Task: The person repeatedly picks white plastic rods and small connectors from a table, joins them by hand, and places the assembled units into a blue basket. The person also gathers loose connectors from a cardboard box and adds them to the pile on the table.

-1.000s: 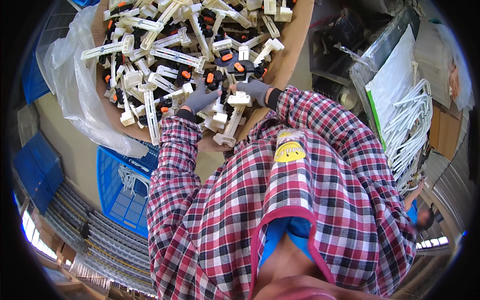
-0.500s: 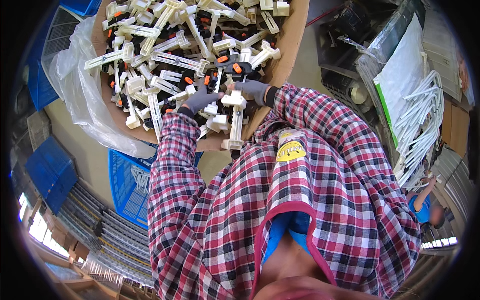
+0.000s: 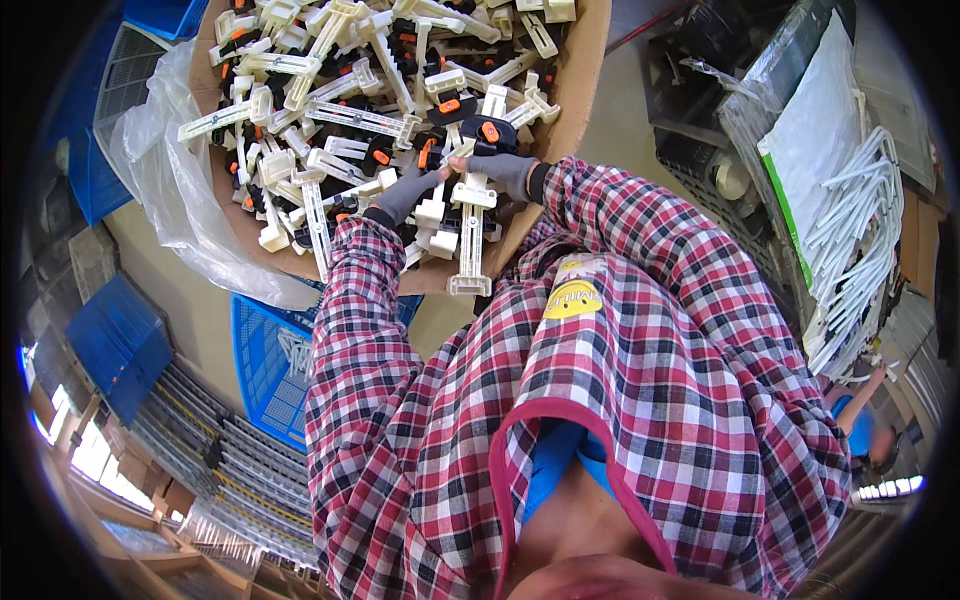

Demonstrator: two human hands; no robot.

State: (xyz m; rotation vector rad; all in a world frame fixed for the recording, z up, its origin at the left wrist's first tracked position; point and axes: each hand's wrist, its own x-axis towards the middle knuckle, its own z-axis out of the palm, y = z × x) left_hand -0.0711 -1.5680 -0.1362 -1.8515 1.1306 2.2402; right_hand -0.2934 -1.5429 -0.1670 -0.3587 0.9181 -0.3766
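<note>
A large cardboard box [image 3: 575, 110] is heaped with off-white plastic brackets [image 3: 362, 122] that carry black and orange parts. Both my hands, in grey gloves with bare fingertips, are together over its near side. My right hand [image 3: 508, 174] is closed on a white plastic bracket [image 3: 472, 230], whose slotted arm points toward my body. A black piece with an orange knob [image 3: 490, 133] sits just beyond those fingers. My left hand [image 3: 408, 192] is closed close beside, thumb near the right thumb; its other fingers are hidden. An orange and black clip [image 3: 428, 154] shows by its fingertips.
Clear plastic sheeting [image 3: 165, 190] hangs over the box's left side. Below it stands a blue crate [image 3: 265, 365] with white pieces inside. On the right, white tubes [image 3: 855, 240] lie piled by a white sheet. Another person [image 3: 865, 425] is at far right.
The orange and black clip by my left fingers has turned and shows more. The bracket in my right hand has tilted slightly. The whole view has shifted a little.
</note>
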